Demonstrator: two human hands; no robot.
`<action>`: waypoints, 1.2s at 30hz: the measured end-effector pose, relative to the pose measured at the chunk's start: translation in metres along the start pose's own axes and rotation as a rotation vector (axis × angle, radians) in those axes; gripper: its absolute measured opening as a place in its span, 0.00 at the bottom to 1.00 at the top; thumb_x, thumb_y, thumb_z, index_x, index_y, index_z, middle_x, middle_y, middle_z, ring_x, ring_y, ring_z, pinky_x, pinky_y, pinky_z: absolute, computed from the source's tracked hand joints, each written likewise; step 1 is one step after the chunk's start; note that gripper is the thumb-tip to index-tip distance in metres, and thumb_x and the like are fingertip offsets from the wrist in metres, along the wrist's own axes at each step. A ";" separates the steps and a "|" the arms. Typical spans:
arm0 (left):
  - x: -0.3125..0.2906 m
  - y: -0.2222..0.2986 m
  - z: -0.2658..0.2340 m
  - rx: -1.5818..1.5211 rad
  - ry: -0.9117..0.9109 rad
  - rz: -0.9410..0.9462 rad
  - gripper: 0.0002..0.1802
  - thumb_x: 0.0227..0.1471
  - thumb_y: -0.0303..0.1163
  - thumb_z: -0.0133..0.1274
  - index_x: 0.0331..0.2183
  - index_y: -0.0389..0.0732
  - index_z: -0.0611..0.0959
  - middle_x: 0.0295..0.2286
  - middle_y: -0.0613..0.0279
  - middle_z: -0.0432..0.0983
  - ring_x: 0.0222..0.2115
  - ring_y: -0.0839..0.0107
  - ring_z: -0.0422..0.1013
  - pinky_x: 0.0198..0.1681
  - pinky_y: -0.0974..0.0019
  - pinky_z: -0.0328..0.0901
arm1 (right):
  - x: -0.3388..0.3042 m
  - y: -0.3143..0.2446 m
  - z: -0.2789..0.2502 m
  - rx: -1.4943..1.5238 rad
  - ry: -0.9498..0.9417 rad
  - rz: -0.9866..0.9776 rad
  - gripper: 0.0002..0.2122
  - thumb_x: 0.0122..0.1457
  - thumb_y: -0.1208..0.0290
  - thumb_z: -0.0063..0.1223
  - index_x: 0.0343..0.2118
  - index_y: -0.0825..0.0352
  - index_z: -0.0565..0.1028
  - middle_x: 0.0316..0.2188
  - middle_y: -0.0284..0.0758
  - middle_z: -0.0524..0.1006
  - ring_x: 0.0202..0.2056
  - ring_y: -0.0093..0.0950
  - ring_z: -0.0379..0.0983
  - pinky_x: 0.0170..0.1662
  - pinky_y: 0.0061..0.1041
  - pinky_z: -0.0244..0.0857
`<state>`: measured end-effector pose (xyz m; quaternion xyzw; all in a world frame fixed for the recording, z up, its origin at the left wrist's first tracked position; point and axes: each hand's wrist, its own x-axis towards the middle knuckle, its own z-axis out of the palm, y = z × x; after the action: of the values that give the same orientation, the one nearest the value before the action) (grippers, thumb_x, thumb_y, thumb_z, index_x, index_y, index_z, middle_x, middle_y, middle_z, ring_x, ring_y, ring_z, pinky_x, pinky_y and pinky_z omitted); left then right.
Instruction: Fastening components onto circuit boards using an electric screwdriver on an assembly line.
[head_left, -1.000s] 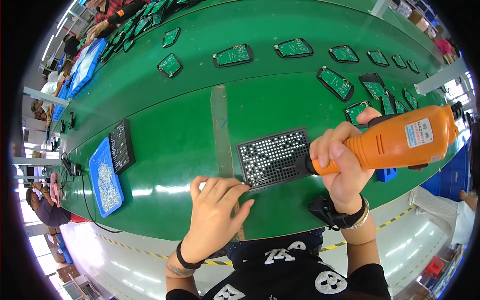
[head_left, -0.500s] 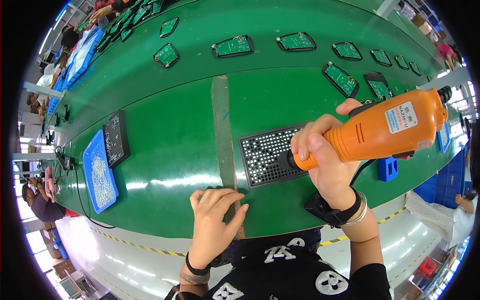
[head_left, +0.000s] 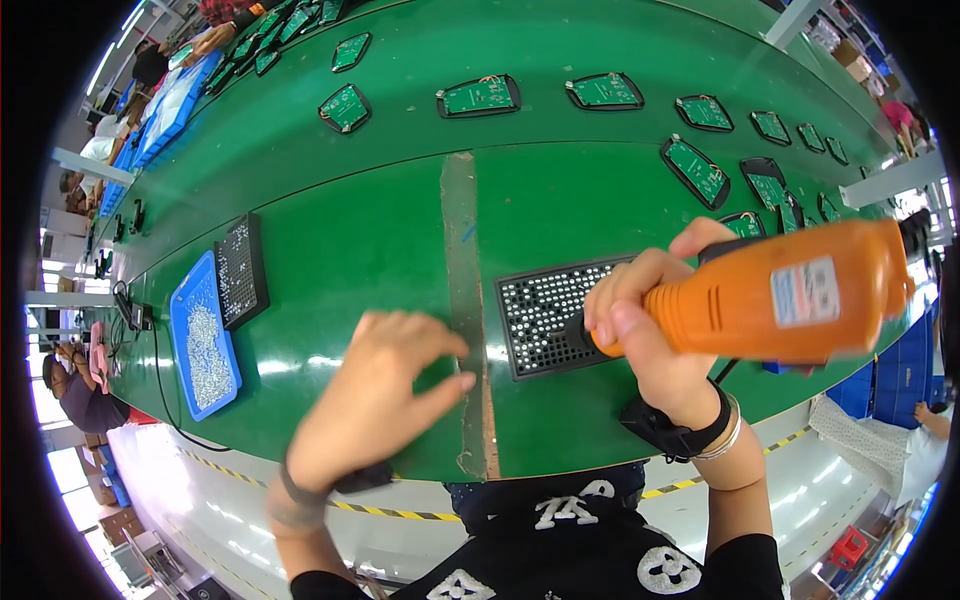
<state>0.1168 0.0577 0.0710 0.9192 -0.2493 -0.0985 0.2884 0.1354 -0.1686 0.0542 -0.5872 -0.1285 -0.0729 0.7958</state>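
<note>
My right hand (head_left: 655, 335) is wrapped around an orange electric screwdriver (head_left: 745, 300). The tool lies nearly level, its dark nose over the lower right part of a black perforated tray (head_left: 545, 352). Small silvery screws fill many of that tray's holes, and the lower rows show dark. Whether the bit touches a screw cannot be made out. My left hand (head_left: 392, 385) hovers, slightly blurred, over the green table, left of the taped strip (head_left: 462, 300). Its fingers are curved, thumb apart, with nothing between them.
At left, a blue tray (head_left: 203, 283) of loose screws sits beside another black perforated tray (head_left: 247, 270). Green circuit boards in black housings, such as one board (head_left: 480, 96), lie along the back and right. A black cable (head_left: 160, 385) runs down the left side. Other people work farther off.
My left hand has lifted from beside the taped strip and moved left and away from me. The screwdriver's back end has dropped lower in view. The whole view has shifted slightly.
</note>
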 end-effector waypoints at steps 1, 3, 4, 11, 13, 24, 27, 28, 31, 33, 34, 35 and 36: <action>0.016 -0.011 -0.011 -0.014 -0.091 0.013 0.10 0.42 0.32 0.56 0.29 0.38 0.79 0.31 0.54 0.74 0.35 0.57 0.69 0.41 0.59 0.60 | 0.000 -0.001 0.004 -0.015 -0.033 0.020 0.20 0.50 0.83 0.46 0.43 0.62 0.52 0.17 0.32 0.65 0.18 0.23 0.64 0.27 0.27 0.64; 0.062 -0.042 -0.019 -0.020 -0.054 0.029 0.12 0.42 0.34 0.55 0.30 0.36 0.78 0.31 0.49 0.73 0.37 0.53 0.68 0.42 0.56 0.61 | 0.001 -0.006 0.012 -0.058 -0.094 0.056 0.21 0.49 0.83 0.46 0.43 0.62 0.52 0.17 0.32 0.65 0.18 0.23 0.64 0.27 0.27 0.65; 0.090 -0.065 -0.020 0.092 0.002 0.047 0.15 0.41 0.34 0.55 0.32 0.35 0.78 0.32 0.47 0.73 0.38 0.51 0.68 0.44 0.56 0.62 | 0.001 -0.007 0.016 -0.087 -0.122 0.076 0.21 0.49 0.83 0.47 0.42 0.62 0.52 0.17 0.32 0.66 0.18 0.24 0.65 0.27 0.27 0.65; 0.223 -0.151 -0.004 0.456 0.428 -0.041 0.42 0.32 0.46 0.63 0.51 0.42 0.68 0.50 0.50 0.65 0.54 0.56 0.57 0.57 0.53 0.50 | 0.000 -0.022 0.028 -0.292 -0.340 0.039 0.22 0.47 0.83 0.50 0.41 0.62 0.51 0.16 0.32 0.66 0.18 0.24 0.65 0.26 0.27 0.66; 0.229 -0.154 -0.002 0.255 0.294 -0.055 0.38 0.34 0.45 0.62 0.49 0.45 0.70 0.47 0.51 0.67 0.52 0.55 0.60 0.56 0.53 0.51 | -0.008 -0.015 0.019 -0.356 -0.338 -0.125 0.22 0.48 0.82 0.51 0.41 0.61 0.52 0.16 0.30 0.66 0.17 0.23 0.65 0.25 0.26 0.65; 0.100 -0.059 -0.024 0.191 0.336 0.351 0.21 0.37 0.34 0.61 0.37 0.38 0.77 0.42 0.53 0.70 0.44 0.55 0.65 0.48 0.61 0.60 | -0.062 -0.083 -0.007 0.104 -0.080 -0.448 0.23 0.48 0.79 0.55 0.46 0.61 0.58 0.13 0.27 0.68 0.12 0.20 0.65 0.16 0.18 0.65; 0.012 0.007 -0.006 -0.020 0.060 0.253 0.25 0.30 0.32 0.64 0.37 0.42 0.78 0.43 0.52 0.69 0.43 0.51 0.65 0.44 0.55 0.63 | -0.076 -0.094 -0.026 0.136 -0.305 -0.352 0.26 0.49 0.79 0.55 0.50 0.57 0.57 0.18 0.30 0.69 0.14 0.23 0.67 0.18 0.23 0.67; -0.021 0.021 0.011 -0.081 0.064 0.190 0.25 0.30 0.33 0.64 0.37 0.42 0.78 0.43 0.51 0.68 0.43 0.51 0.65 0.43 0.54 0.63 | -0.080 -0.091 -0.025 0.196 -0.425 -0.318 0.28 0.50 0.79 0.55 0.51 0.55 0.56 0.20 0.32 0.70 0.16 0.25 0.68 0.19 0.25 0.68; -0.054 0.037 0.083 -0.155 0.128 0.086 0.24 0.31 0.33 0.64 0.37 0.43 0.78 0.44 0.50 0.67 0.43 0.51 0.64 0.42 0.54 0.63 | -0.085 -0.081 -0.025 0.163 -0.501 -0.163 0.28 0.50 0.79 0.55 0.52 0.55 0.56 0.21 0.32 0.71 0.16 0.25 0.69 0.19 0.25 0.68; -0.056 0.039 0.105 -0.163 0.198 0.049 0.24 0.32 0.32 0.63 0.37 0.44 0.78 0.44 0.49 0.67 0.43 0.51 0.64 0.43 0.54 0.62 | -0.087 -0.076 -0.025 0.130 -0.540 -0.088 0.28 0.50 0.79 0.55 0.52 0.56 0.56 0.21 0.32 0.71 0.16 0.25 0.69 0.20 0.25 0.69; -0.052 0.039 0.110 -0.145 0.221 0.047 0.23 0.32 0.31 0.63 0.37 0.43 0.78 0.44 0.50 0.67 0.43 0.53 0.64 0.43 0.55 0.62 | -0.088 -0.073 -0.024 0.095 -0.523 -0.086 0.28 0.50 0.79 0.55 0.52 0.55 0.56 0.22 0.32 0.71 0.17 0.25 0.69 0.20 0.25 0.69; -0.050 0.038 0.114 -0.118 0.247 0.040 0.23 0.32 0.31 0.63 0.36 0.42 0.78 0.43 0.50 0.67 0.43 0.54 0.64 0.42 0.55 0.61 | -0.090 -0.068 -0.022 0.068 -0.509 -0.088 0.28 0.49 0.79 0.55 0.52 0.55 0.56 0.22 0.32 0.71 0.17 0.25 0.69 0.21 0.26 0.69; -0.048 0.038 0.117 -0.089 0.272 0.034 0.22 0.32 0.30 0.62 0.36 0.41 0.78 0.43 0.51 0.67 0.42 0.55 0.64 0.41 0.56 0.61 | -0.091 -0.066 -0.021 0.042 -0.496 -0.091 0.28 0.49 0.79 0.55 0.52 0.54 0.56 0.22 0.32 0.71 0.17 0.25 0.69 0.21 0.26 0.69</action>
<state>0.0220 -0.0006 -0.0001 0.9060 -0.2186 0.0209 0.3618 0.0335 -0.2118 0.0819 -0.5641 -0.3478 0.0402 0.7478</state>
